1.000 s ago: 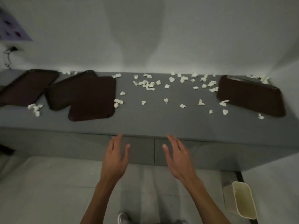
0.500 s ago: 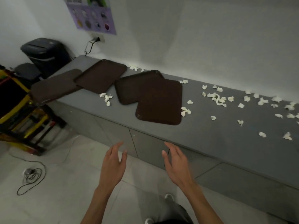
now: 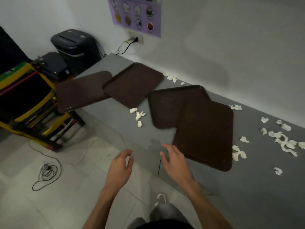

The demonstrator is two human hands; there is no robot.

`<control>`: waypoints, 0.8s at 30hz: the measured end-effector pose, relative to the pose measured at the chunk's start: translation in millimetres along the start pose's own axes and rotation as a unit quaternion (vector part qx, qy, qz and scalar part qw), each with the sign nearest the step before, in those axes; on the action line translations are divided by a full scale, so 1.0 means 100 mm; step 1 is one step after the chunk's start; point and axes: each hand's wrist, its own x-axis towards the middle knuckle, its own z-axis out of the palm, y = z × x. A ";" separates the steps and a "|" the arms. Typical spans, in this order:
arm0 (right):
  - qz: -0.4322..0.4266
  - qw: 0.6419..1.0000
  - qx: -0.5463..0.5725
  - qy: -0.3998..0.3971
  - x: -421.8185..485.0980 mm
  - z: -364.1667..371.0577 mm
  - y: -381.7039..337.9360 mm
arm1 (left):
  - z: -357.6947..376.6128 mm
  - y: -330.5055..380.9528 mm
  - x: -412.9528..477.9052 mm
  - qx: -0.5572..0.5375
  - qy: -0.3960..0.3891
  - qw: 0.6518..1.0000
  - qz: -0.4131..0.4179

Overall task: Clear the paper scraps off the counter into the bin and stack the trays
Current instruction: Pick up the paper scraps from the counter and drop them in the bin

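Note:
Several dark brown trays lie on the grey counter [image 3: 247,187]. The nearest tray [image 3: 206,134] lies upside down, overlapping a second tray [image 3: 168,106]. A third tray [image 3: 133,83] sits further left, and a fourth tray [image 3: 79,91] overhangs the counter's left end. White paper scraps lie in a clump [image 3: 137,115] between the trays, beside the nearest tray [image 3: 237,152], and scattered at the right [image 3: 280,138]. My left hand [image 3: 120,167] hovers empty with loosely curled fingers, off the counter's front edge. My right hand [image 3: 175,161] hovers empty with fingers spread, just left of the nearest tray.
A dark shredder bin [image 3: 76,47] stands on the floor past the counter's left end. A yellow-framed cart [image 3: 28,103] stands at the left. A coiled cable [image 3: 47,174] lies on the tiled floor. A poster [image 3: 137,14] and wall socket [image 3: 136,38] are on the wall.
My view has swung left and closer to the trays. Both hands have come forward to the counter's front edge, the right one now close to the nearest tray.

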 end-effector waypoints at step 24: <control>0.131 0.982 -0.139 0.003 2.04 1.68 -0.32 | -0.42 -0.44 3.14 0.158 -0.201 0.942 0.217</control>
